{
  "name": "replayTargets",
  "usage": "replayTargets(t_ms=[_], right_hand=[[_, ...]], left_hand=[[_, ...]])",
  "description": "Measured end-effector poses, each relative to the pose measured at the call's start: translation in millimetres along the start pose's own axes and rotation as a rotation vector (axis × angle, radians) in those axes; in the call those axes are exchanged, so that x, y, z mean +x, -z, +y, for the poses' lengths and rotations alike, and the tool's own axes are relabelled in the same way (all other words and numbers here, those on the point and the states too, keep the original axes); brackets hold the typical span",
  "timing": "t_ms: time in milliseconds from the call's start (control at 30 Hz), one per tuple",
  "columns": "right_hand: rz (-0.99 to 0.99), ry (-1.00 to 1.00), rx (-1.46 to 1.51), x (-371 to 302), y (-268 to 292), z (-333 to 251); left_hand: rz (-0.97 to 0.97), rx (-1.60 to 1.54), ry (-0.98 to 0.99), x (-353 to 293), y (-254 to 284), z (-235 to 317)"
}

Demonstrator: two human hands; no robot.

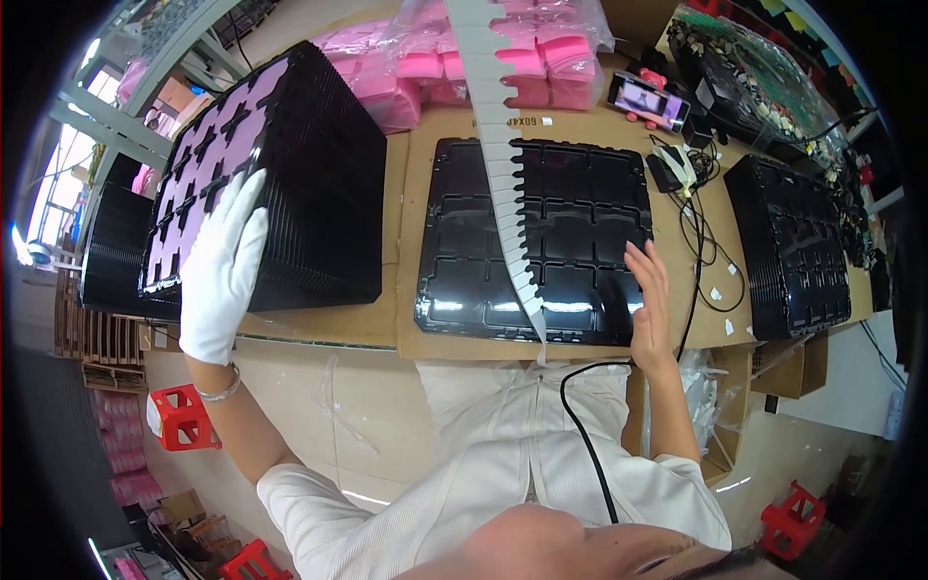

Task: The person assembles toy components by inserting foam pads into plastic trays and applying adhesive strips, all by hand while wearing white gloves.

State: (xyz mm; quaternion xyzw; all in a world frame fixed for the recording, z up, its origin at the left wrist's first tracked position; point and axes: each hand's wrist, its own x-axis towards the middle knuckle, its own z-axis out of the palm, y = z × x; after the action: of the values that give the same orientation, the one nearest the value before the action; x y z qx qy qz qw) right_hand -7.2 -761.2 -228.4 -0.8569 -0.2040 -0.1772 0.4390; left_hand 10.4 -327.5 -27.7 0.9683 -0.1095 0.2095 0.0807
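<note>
My left hand (222, 271), in a white glove, lies with fingers stretched along the near right edge of a tall stack of black plastic trays (324, 184). Pink-purple sheets (224, 121) show in the compartments of its top tray. A single-looking black compartment tray (585, 246) lies flat in front of me, its sections without visible contents. My bare right hand (652, 304) is at that tray's right edge, fingers extended upward and apart from any grip. A grey strip with a notched edge (498, 164) hangs across the view and hides part of the tray.
Behind the trays lie bagged pink foam blocks (556, 63). To the right are a phone (648, 101), tangled black cables (698, 217) and another black tray stack (788, 246). Brown cardboard (411, 290) covers the table. Red stools (184, 418) stand on the floor.
</note>
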Motion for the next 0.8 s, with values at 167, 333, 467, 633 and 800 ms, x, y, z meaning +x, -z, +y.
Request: replayTargets(t_ms=[167, 333, 467, 633, 800], right_hand=[[-0.017, 0.047, 0.053, 29, -10, -12], [-0.023, -0.279, 0.145, 45, -50, -11], [-0.314, -0.338, 0.195, 43, -75, -19], [-0.346, -0.666, 0.562, 26, -86, -31], [-0.196, -0.7, 0.701, 24, -101, -46]], left_hand=[[0.168, 0.492, -0.201, 14, -15, 14], [0.045, -0.526, 0.176, -11, -90, 99], [-0.503, -1.144, 0.672, -11, -182, 121], [-0.157, -1.447, 0.766, -30, -207, 127], [-0.177, -1.42, 0.795, -40, -201, 116]])
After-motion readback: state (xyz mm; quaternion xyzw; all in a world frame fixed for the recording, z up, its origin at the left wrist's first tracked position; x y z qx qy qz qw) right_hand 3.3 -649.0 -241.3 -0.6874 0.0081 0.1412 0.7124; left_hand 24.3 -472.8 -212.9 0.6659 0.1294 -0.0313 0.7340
